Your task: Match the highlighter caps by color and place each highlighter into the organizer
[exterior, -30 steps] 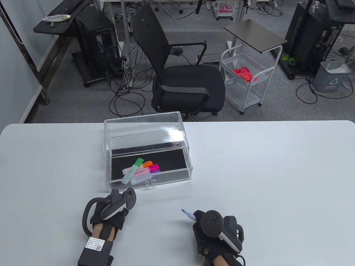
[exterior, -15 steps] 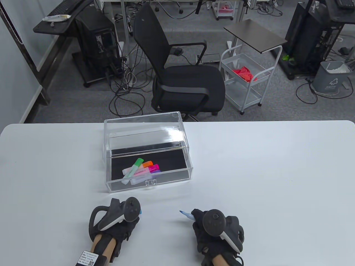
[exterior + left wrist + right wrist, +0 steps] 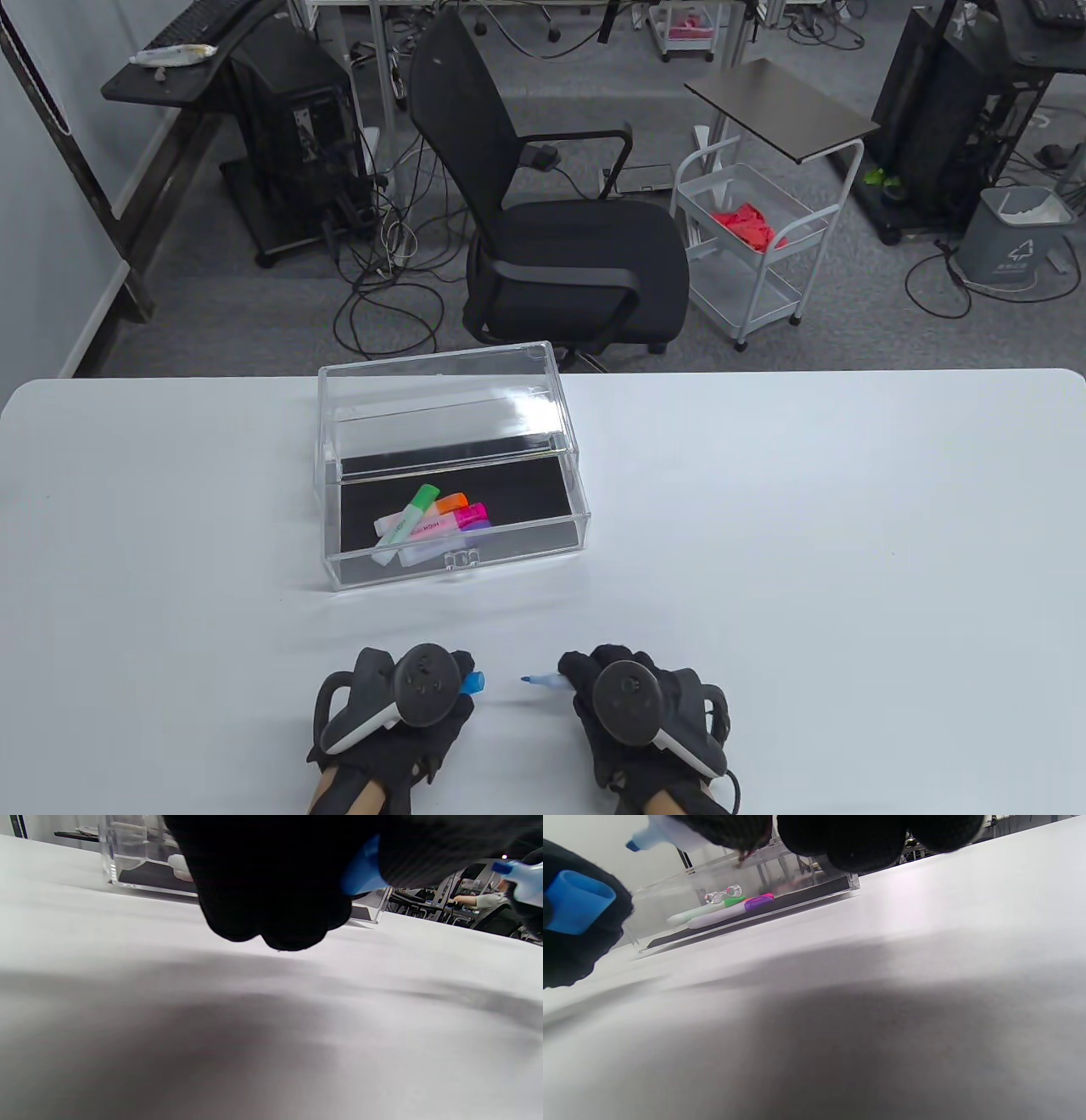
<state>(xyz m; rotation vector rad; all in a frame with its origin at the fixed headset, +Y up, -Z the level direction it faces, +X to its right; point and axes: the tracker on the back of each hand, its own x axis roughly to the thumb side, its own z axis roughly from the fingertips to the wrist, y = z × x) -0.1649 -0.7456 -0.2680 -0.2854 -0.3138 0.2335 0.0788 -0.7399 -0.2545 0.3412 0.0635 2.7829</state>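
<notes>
Two gloved hands hold a blue cap and an uncapped blue highlighter tip to tip at the near edge of the table.

The left hand (image 3: pixel 399 713) pinches the cap (image 3: pixel 472 682), its open end facing right; the right hand (image 3: pixel 636 713) grips the highlighter (image 3: pixel 543 681), tip pointing left, a small gap between the two. Farther off, left of centre, stands the clear organizer (image 3: pixel 450 463), its black-floored tray holding capped green (image 3: pixel 410 514), orange (image 3: pixel 451 503), pink (image 3: pixel 445 521) and purple (image 3: pixel 475 526) highlighters in a loose pile.
</notes>
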